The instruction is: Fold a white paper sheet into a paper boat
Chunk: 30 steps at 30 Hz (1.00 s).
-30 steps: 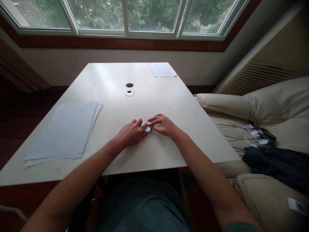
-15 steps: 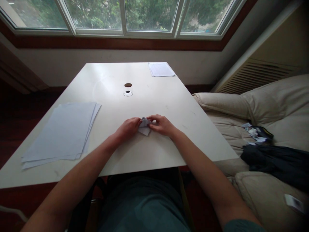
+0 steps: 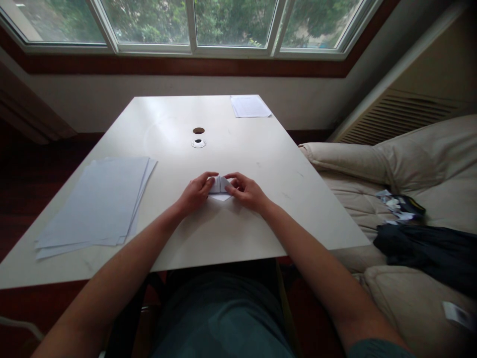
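A small piece of folded white paper [image 3: 220,196] is held between my two hands, just above or on the white table [image 3: 238,238]. My left hand [image 3: 197,191] pinches its left side, the thumb lying on the near face. On the right side, my right hand [image 3: 246,191] grips it with thumb and fingers curled. An upright flap with a split down its middle shows between the hands, and a pointed part lies below it. My fingers cover both outer ends of the paper.
Left on the table lies a stack of white sheets [image 3: 97,199]. Printed papers [image 3: 250,106] rest at the far right corner. A round hole [image 3: 198,131] and a ring-shaped cover [image 3: 198,143] are near the middle. The beige sofa [image 3: 346,154] at right bears dark cloth [image 3: 421,248].
My left thumb has come round to the near face of the paper. The paper has turned and opened from a small peak into a wider, split upright flap.
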### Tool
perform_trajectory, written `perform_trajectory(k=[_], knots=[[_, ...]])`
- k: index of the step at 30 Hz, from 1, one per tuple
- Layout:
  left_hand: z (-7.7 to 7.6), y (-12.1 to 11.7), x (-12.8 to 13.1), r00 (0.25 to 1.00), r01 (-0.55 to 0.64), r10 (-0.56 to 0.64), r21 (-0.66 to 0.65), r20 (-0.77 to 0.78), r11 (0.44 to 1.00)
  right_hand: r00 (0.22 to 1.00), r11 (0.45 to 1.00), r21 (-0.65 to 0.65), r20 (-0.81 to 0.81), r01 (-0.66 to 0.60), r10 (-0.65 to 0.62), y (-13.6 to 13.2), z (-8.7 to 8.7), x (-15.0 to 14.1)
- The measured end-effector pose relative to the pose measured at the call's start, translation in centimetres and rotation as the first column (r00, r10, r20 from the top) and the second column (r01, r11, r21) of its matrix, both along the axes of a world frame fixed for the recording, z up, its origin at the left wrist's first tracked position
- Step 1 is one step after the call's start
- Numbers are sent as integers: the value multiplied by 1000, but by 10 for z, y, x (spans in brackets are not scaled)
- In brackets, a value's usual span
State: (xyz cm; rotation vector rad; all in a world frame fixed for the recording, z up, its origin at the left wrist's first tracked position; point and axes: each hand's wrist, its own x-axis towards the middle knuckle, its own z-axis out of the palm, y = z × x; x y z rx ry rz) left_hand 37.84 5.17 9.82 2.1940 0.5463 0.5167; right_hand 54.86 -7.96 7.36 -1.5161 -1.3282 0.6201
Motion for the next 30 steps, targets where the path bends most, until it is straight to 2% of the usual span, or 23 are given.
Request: perform_trajectory(k=[5,9,13,17,22,26,30], knots=[[-3,1,1,998,-34,43,-201,42,979,997,996,53,26,-68,67,-4,10,-1],[-5,2,2,997,-38,53,-269,48,962,993,988,111,66,-103,96,-5,13,0],[-5,2,1,998,-43,53,-190,45,981,998,990,132,28,-53,49,-3,9,-2],[-2,0,-1,1000,11,-8,-108,30,994,999,994,106,9,30,-32,-2,7,-4],[3,-1,-4,997,76,-76,-98,3,992,991,990,77,58,119,-124,-5,10,-5],[5,0,-6,993,117,-116,-29,7,993,981,981,103,93,163,-173,-7,13,-7],[6,-1,-6,998,52,-52,6,32,999,988,982,134,58,133,-142,-8,17,-8]])
